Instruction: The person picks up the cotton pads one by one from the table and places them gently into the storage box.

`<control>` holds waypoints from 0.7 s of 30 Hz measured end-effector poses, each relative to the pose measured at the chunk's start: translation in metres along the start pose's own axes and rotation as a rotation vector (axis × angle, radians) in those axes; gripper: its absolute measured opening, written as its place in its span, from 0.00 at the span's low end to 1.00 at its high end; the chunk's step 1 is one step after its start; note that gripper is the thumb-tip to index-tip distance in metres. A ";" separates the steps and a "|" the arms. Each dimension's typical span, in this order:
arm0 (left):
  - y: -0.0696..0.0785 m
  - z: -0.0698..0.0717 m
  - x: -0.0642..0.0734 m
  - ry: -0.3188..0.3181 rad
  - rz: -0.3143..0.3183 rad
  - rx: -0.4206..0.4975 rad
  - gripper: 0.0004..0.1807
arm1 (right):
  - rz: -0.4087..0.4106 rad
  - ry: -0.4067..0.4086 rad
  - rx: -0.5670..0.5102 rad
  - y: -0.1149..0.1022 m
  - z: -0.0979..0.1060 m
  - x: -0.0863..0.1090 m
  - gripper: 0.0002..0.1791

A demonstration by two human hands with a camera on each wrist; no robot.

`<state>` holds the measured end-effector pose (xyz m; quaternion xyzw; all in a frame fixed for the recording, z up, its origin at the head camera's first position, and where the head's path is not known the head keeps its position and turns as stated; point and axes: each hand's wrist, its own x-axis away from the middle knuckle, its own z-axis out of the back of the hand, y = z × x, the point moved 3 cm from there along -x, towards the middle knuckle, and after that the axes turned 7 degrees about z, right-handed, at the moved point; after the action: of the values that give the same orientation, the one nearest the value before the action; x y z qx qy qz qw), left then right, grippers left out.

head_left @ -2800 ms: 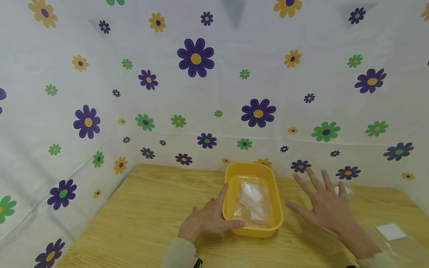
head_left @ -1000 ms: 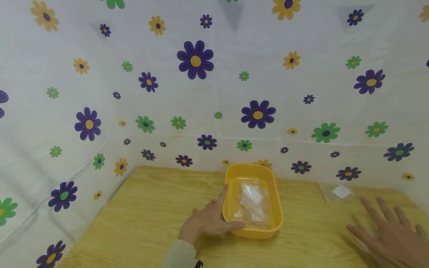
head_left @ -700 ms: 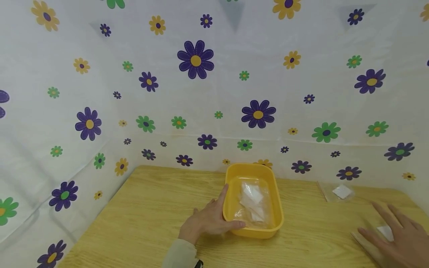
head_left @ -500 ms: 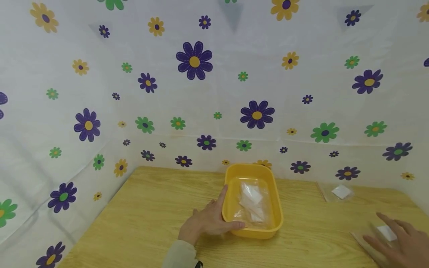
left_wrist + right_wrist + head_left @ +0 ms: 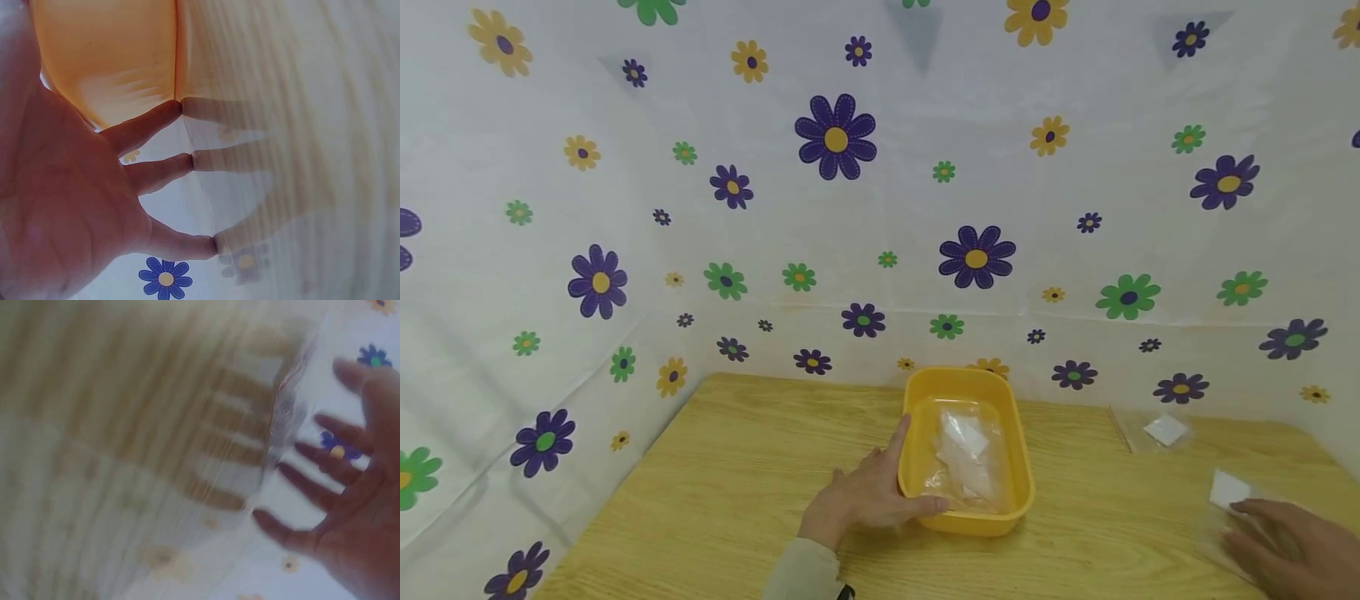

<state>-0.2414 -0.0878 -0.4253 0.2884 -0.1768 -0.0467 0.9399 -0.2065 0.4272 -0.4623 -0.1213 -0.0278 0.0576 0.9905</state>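
Note:
My left hand (image 5: 861, 492) rests at the near left corner of a yellow plastic bin (image 5: 1026, 475), its thumb over the rim and index finger along the outer side. In the left wrist view its other fingers look straight, tips on the table. Inside the bin lie clear plastic bags (image 5: 966, 450) holding white pieces. At the right, my right hand (image 5: 1303, 546) touches another clear bag with a white square (image 5: 1229, 490) in it. The right wrist view shows spread, slightly bent fingers beside crinkled clear plastic (image 5: 287, 412); that view is blurred.
Another clear bag with a white square (image 5: 1167, 430) lies near the table's back edge, right of the bin. Flower-patterned white sheeting (image 5: 895, 208) rises behind and left of the wood-grain table (image 5: 730, 467).
My right hand has moved from beside the bin to the bag at the right. That bag has turned and shifted slightly left and away. My left hand and the bin have stayed put.

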 end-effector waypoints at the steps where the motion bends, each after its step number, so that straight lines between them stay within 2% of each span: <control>1: 0.000 0.000 0.000 -0.002 0.002 0.001 0.68 | -0.003 0.028 -0.014 0.001 0.000 -0.001 0.43; 5: 0.000 0.000 -0.001 -0.008 0.011 0.008 0.68 | 0.086 0.218 -0.057 0.005 0.000 -0.005 0.34; 7: 0.000 0.000 0.000 -0.006 0.013 0.008 0.68 | 0.134 0.263 -0.061 0.010 -0.001 -0.008 0.32; 10: 0.000 0.000 0.001 -0.009 0.011 0.007 0.68 | 0.121 0.173 -0.095 0.019 -0.002 -0.012 0.37; 13: 0.002 0.000 0.001 -0.005 0.000 0.009 0.68 | 0.136 0.123 -0.143 0.026 -0.003 -0.017 0.37; 15: 0.002 0.001 0.001 -0.001 -0.007 0.014 0.68 | 0.148 0.121 -0.149 0.029 -0.002 -0.020 0.35; 17: 0.003 0.002 0.000 0.004 -0.014 0.020 0.68 | 0.177 0.159 -0.159 0.031 -0.001 -0.021 0.29; 21: 0.002 0.001 -0.001 0.006 -0.013 0.008 0.68 | 0.124 0.138 -0.177 0.030 0.000 -0.022 0.25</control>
<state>-0.2424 -0.0865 -0.4231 0.2934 -0.1723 -0.0512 0.9389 -0.2312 0.4537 -0.4710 -0.2134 0.0428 0.1076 0.9701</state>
